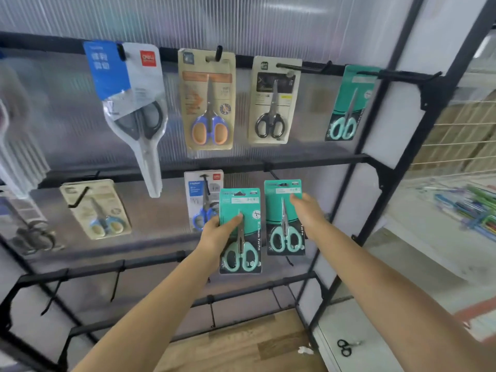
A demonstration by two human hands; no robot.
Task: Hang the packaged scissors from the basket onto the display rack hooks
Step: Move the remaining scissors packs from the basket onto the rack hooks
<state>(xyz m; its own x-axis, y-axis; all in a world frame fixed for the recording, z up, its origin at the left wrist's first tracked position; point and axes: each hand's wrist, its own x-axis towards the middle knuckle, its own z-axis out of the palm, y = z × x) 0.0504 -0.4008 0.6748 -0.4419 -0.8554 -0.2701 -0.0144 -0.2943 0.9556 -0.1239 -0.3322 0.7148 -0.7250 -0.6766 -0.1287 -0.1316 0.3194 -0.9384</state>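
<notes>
My left hand [218, 232] grips a teal pack of mint-handled scissors [240, 237] by its left side, thumb on the front. My right hand [308, 210] holds a second, matching teal pack [284, 226] by its upper right edge, just below the rack's middle bar [308, 163]. Both packs are upright, side by side, in front of the black display rack. A bare hook [273, 174] sticks out of the middle bar just above the right pack. The basket is not in view.
The top bar carries a blue-and-white pack [126, 84], an orange-handled pack [208, 100], a black-handled pack [272, 103] and a teal pack [349, 106]. The middle bar holds a beige pack [98, 210] and a blue-handled pack [202, 200]. Loose black scissors [345, 347] lie on the floor.
</notes>
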